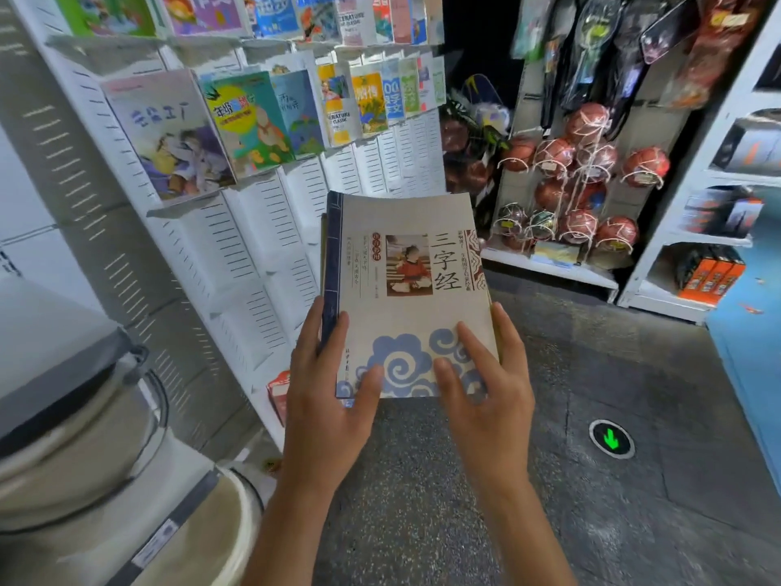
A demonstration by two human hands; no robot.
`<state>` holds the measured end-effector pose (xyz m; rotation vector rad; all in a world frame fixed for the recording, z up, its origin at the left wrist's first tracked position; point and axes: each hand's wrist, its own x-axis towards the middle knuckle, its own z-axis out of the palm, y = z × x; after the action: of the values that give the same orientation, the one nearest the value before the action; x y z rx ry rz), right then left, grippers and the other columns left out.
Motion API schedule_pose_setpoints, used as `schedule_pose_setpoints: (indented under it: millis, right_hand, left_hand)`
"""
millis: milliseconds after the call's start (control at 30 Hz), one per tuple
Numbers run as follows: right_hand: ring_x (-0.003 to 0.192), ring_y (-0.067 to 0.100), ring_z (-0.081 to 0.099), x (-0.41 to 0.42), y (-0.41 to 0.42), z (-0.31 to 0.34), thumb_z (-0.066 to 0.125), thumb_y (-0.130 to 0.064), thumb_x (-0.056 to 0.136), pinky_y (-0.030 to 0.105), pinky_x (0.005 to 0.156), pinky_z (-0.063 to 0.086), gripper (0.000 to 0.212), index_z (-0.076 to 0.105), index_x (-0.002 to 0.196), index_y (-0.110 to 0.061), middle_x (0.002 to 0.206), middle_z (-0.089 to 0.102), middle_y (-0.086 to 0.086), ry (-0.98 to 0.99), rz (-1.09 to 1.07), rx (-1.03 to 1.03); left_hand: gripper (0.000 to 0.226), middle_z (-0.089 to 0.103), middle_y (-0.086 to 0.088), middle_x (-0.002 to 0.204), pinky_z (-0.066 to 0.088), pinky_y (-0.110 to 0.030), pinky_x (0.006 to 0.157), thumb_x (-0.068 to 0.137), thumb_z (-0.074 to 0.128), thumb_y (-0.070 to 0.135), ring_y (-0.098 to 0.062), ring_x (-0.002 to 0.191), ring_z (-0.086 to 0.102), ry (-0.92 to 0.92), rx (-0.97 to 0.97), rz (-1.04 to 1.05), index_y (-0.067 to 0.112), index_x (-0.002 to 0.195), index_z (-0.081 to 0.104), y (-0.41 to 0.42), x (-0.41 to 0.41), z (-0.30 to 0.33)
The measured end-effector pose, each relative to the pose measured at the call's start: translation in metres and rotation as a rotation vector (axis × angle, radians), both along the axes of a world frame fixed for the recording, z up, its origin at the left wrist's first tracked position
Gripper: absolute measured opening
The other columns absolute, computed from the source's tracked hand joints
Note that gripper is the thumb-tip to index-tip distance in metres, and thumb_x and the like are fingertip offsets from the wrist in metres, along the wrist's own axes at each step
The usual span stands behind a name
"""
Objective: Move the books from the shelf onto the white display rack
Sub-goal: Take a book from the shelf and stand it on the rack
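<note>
Head-cam view: both bare hands hold a cream book [412, 289] w/ blue cloud pattern and large black Chinese title, face up in mid-air above grey speckled floor [422, 480]. Left hand [327, 395] grips the dark blue spine edge, thumb on the cover; right hand [486, 382] clasps the bottom-right corner, fingers spread over the cover. White display rack [270, 230] stands just behind & to the left, w/ colourful books [249, 120] already propped on upper tiers; netted basketballs [591, 179] hang on shelving at right.
</note>
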<state>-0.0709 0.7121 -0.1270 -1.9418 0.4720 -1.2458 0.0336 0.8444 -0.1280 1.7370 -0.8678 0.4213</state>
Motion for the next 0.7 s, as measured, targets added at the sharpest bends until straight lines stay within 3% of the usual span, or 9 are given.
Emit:
schedule_pose_setpoints:
  millis: [133,233,300,400,500,567,633,700]
  right_hand:
    - [0.141,0.013,0.037,0.040,-0.057,-0.004,0.065,-0.028,0.088,0.025,0.106,0.042,0.047,0.061,0.133,-0.013,0.156,0.030,-0.004,0.004,0.090,0.003]
    - [0.144,0.018,0.035,0.074,-0.106,-0.003,0.064,-0.033,0.091,0.039,0.108,0.046,0.046,0.061,0.133,-0.014,0.157,0.031,0.000,0.019,0.180,-0.023]
    - [0.146,0.018,0.032,0.098,-0.135,-0.005,0.064,-0.033,0.092,0.047,0.108,0.045,0.044,0.061,0.132,-0.016,0.157,0.031,-0.001,0.026,0.238,-0.054]
    - [0.147,0.004,0.023,0.130,-0.161,-0.011,0.068,-0.027,0.091,0.034,0.113,0.035,0.042,0.062,0.132,-0.016,0.158,0.030,-0.003,0.060,0.328,-0.073]
    - [0.147,0.002,0.021,0.160,-0.171,-0.019,0.067,-0.028,0.090,0.022,0.114,0.029,0.043,0.063,0.131,-0.016,0.158,0.031,0.001,0.078,0.401,-0.107]
    - [0.145,-0.006,0.018,0.183,-0.173,-0.023,0.071,-0.023,0.089,0.012,0.113,0.026,0.044,0.063,0.131,-0.016,0.157,0.031,0.000,0.072,0.477,-0.112]
    - [0.141,-0.016,0.015,0.207,-0.170,-0.026,0.074,-0.019,0.087,0.009,0.111,0.026,0.046,0.062,0.131,-0.018,0.155,0.030,-0.006,0.108,0.552,-0.093]
    - [0.139,-0.017,0.016,0.231,-0.167,-0.028,0.075,-0.023,0.086,0.016,0.109,0.031,0.049,0.061,0.132,-0.020,0.154,0.029,-0.011,0.162,0.603,-0.070]
  left_hand:
    - [0.065,0.024,0.017,0.159,0.055,-0.042,0.097,0.092,0.054,0.047,-0.009,0.144,0.035,-0.004,0.007,0.093,0.016,0.148,0.044,-0.049,0.028,-0.006]
    - [0.064,0.025,0.015,0.158,0.043,-0.010,0.100,0.091,0.058,0.043,0.009,0.141,0.029,0.010,0.023,0.191,0.014,0.147,0.045,-0.091,0.049,-0.006]
    - [0.061,0.026,0.011,0.159,0.034,0.002,0.098,0.091,0.061,0.035,0.018,0.137,0.025,0.026,0.030,0.254,0.014,0.146,0.046,-0.114,0.060,-0.006]
    - [0.060,0.026,0.004,0.161,0.031,0.002,0.099,0.091,0.061,0.030,0.015,0.139,0.025,0.053,0.010,0.334,0.015,0.147,0.044,-0.134,0.076,-0.015]
    - [0.060,0.023,0.011,0.163,0.027,-0.001,0.105,0.093,0.060,0.040,0.007,0.144,0.024,0.081,0.014,0.426,0.026,0.147,0.039,-0.138,0.093,-0.024]
    - [0.063,0.021,0.013,0.163,0.026,-0.002,0.107,0.092,0.057,0.045,0.007,0.144,0.022,0.096,0.004,0.487,0.023,0.148,0.040,-0.137,0.105,-0.030]
    - [0.064,0.020,0.012,0.163,0.028,-0.003,0.107,0.092,0.059,0.043,0.010,0.144,0.021,0.101,-0.014,0.543,0.018,0.149,0.042,-0.135,0.120,-0.035]
    - [0.064,0.020,0.012,0.162,0.032,-0.015,0.112,0.093,0.058,0.043,0.002,0.147,0.022,0.083,-0.013,0.580,0.017,0.149,0.041,-0.129,0.137,-0.043]
